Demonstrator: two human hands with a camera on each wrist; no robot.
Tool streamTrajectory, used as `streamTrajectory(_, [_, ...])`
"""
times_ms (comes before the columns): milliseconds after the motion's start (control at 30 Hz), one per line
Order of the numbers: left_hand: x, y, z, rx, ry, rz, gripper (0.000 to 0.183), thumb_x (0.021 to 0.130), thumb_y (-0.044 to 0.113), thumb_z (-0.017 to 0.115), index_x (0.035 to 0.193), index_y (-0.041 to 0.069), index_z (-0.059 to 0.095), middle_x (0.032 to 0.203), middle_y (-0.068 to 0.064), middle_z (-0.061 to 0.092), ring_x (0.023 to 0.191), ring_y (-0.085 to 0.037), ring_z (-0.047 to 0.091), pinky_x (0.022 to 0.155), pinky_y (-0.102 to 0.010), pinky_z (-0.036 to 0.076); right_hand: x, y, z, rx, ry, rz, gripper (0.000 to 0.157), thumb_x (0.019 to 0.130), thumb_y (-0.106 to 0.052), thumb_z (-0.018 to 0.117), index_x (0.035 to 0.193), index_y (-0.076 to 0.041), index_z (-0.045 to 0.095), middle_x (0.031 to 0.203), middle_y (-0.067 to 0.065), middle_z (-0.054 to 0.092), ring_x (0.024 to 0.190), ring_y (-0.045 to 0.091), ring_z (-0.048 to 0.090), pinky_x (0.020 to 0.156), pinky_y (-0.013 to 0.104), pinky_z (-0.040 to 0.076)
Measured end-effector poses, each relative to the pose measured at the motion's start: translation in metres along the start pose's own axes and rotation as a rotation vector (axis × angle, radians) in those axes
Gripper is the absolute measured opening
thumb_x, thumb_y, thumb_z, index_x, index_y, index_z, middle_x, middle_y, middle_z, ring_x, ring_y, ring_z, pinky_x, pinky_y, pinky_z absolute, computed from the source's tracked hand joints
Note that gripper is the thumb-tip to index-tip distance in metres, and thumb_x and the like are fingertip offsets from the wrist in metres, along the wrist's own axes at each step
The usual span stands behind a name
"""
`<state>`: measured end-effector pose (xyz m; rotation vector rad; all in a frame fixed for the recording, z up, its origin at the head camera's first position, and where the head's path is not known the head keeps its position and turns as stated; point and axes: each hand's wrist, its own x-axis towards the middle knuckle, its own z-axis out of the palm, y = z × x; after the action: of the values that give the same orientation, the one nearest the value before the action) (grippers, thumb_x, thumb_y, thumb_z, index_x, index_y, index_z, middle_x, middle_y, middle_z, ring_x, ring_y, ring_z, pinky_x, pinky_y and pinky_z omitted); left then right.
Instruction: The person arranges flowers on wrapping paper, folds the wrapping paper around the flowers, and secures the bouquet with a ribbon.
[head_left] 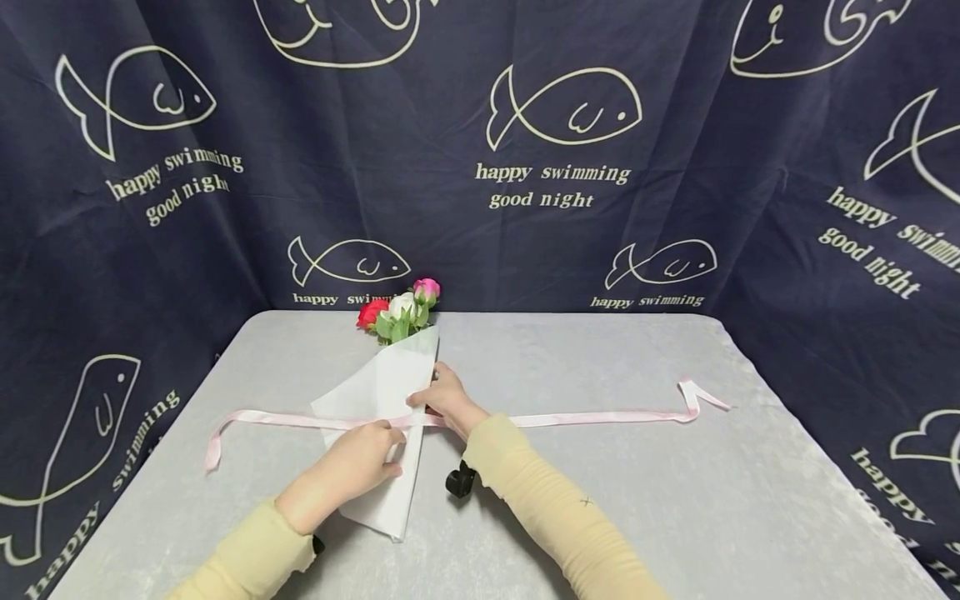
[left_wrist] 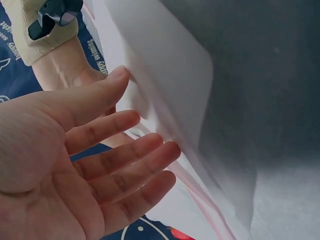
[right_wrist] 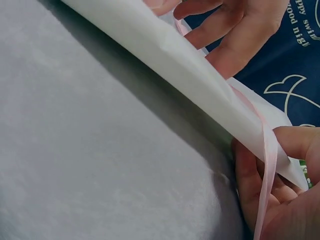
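Observation:
White wrapping paper point(head_left: 382, 375) is folded into a cone around artificial flowers: a red one point(head_left: 372, 315), a white one point(head_left: 402, 305) and a pink one point(head_left: 427, 290). At the paper's right edge, my right hand point(head_left: 447, 396) pinches it between thumb and fingers, as the right wrist view shows close up. My left hand point(head_left: 356, 458) is over the lower part; in the left wrist view its fingers point(left_wrist: 120, 162) are spread and fairly straight, fingertips at the paper. A pale pink ribbon point(head_left: 585, 419) crosses the paper and passes by my right hand point(right_wrist: 290, 200).
The ribbon's ends lie loose on the grey cloth-covered table point(head_left: 600, 500), far to the left and right. Behind and beside the table hangs a dark blue curtain point(head_left: 450, 225) with fish drawings. A black wrist device point(head_left: 460, 481) sits under the right sleeve.

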<state>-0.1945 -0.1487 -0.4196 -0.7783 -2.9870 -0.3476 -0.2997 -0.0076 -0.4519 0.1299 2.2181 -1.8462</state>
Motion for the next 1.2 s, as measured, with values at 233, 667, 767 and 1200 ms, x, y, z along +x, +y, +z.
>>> streamTrajectory(233, [0.003, -0.003, -0.003, -0.003, 0.038, 0.036, 0.029, 0.07, 0.012, 0.081, 0.095, 0.003, 0.069, 0.084, -0.008, 0.063, 0.077, -0.024, 0.063, 0.068, -0.038, 0.052, 0.003, 0.004, -0.001, 0.119, -0.032, 0.001, 0.072, 0.066, 0.015, 0.071, 0.13, -0.005, 0.046, 0.101, 0.018, 0.062, 0.084, 0.026, 0.065, 0.073, 0.033, 0.055])
streamTrajectory(667, [0.022, -0.021, 0.0, 0.1, 0.273, 0.076, 0.039, 0.071, 0.002, 0.079, 0.106, 0.003, 0.063, 0.098, -0.009, 0.062, 0.091, -0.027, 0.059, 0.077, -0.04, 0.051, 0.003, 0.001, -0.002, 0.179, -0.054, -0.04, 0.077, 0.064, 0.02, 0.067, 0.133, -0.004, 0.043, 0.104, 0.021, 0.063, 0.078, 0.021, 0.061, 0.072, 0.031, 0.054])
streamTrajectory(767, [0.026, -0.022, 0.001, 0.098, 0.296, 0.095, 0.03, 0.072, 0.002, 0.077, 0.099, 0.006, 0.066, 0.091, -0.006, 0.064, 0.086, -0.025, 0.059, 0.074, -0.038, 0.051, 0.002, 0.0, -0.003, 0.19, -0.059, -0.04, 0.075, 0.065, 0.02, 0.065, 0.132, -0.006, 0.043, 0.103, 0.019, 0.063, 0.079, 0.021, 0.062, 0.072, 0.032, 0.055])
streamTrajectory(1200, [0.029, -0.017, -0.004, 0.158, 0.268, 0.135, 0.02, 0.07, 0.003, 0.076, 0.065, 0.017, 0.063, 0.067, 0.005, 0.062, 0.064, -0.017, 0.054, 0.058, -0.032, 0.043, -0.001, -0.018, -0.019, 0.206, -0.077, -0.07, 0.074, 0.074, 0.015, 0.065, 0.137, -0.01, 0.037, 0.106, 0.02, 0.063, 0.08, 0.027, 0.067, 0.069, 0.036, 0.057])
